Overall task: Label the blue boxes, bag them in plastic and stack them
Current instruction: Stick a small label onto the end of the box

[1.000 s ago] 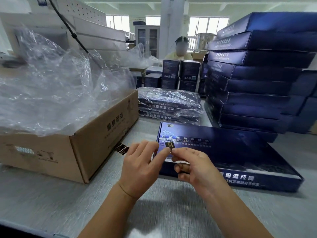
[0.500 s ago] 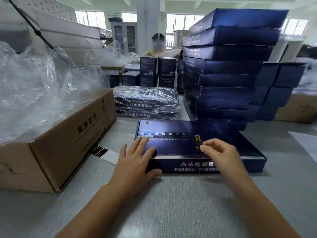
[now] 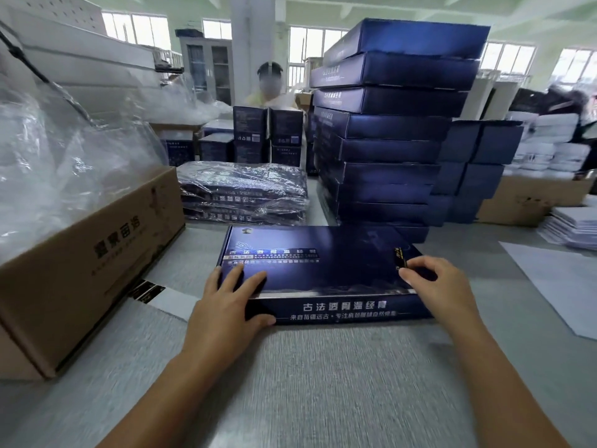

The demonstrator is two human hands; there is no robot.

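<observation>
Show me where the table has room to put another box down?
Best: the bare grey table in front of the blue box, at the near edge. Also a strip between that box and the white sheet. Crowded: the cardboard box on the left, bagged boxes and tall stack behind.

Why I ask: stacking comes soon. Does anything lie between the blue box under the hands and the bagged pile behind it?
Nothing visible does. The blue box lies just before the bagged pile, only bare table between them. The tall unbagged stack stands to the right.
</observation>
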